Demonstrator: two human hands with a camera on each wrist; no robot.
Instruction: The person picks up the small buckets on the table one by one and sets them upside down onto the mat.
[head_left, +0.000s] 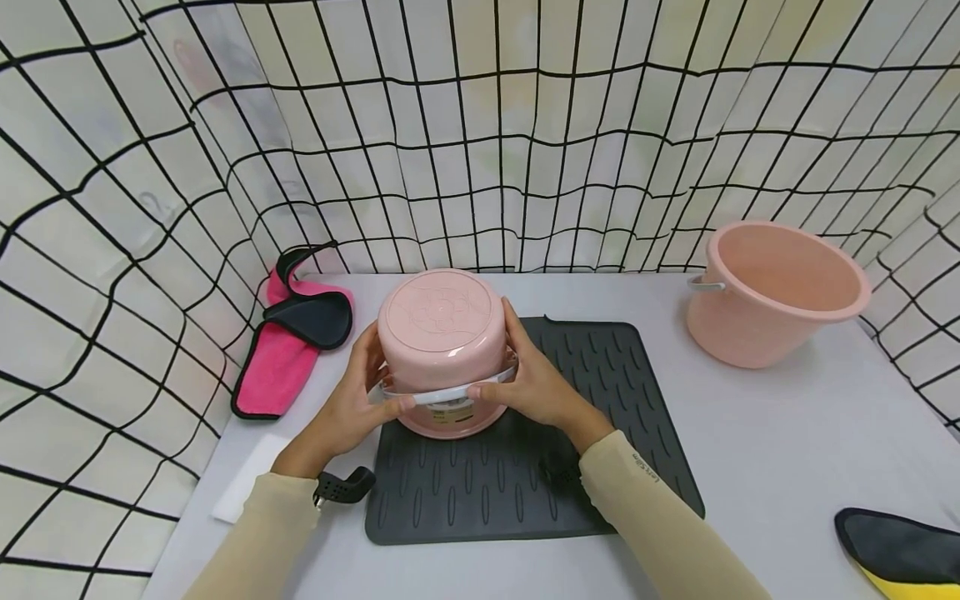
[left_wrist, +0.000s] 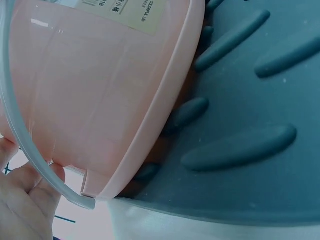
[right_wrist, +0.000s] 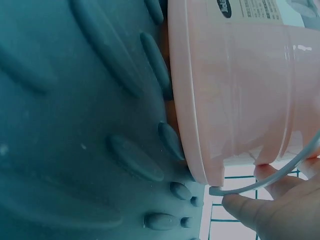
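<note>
A small pink bucket [head_left: 442, 333] stands upside down, its rim down on a dark grey ridged mat [head_left: 495, 492]. Its pale handle [head_left: 450, 395] crosses the front, with a label [left_wrist: 135, 12] on the wall below. My left hand [head_left: 356, 400] grips the bucket from the left, thumb on the handle. From the right, my right hand [head_left: 543, 383] holds it likewise, its thumb over the handle. Both wrist views show fingers against the bucket's wall beside the handle; the far fingers are partly hidden behind it.
A larger pink bucket [head_left: 772, 333] stands upright at the back right. Pink-and-black fabric pieces [head_left: 288, 358] lie at the left, a white sheet [head_left: 255, 479] nearer me. A black-and-yellow item [head_left: 900, 546] is at the front right. Black wire grid [head_left: 517, 137] walls the table's back and sides.
</note>
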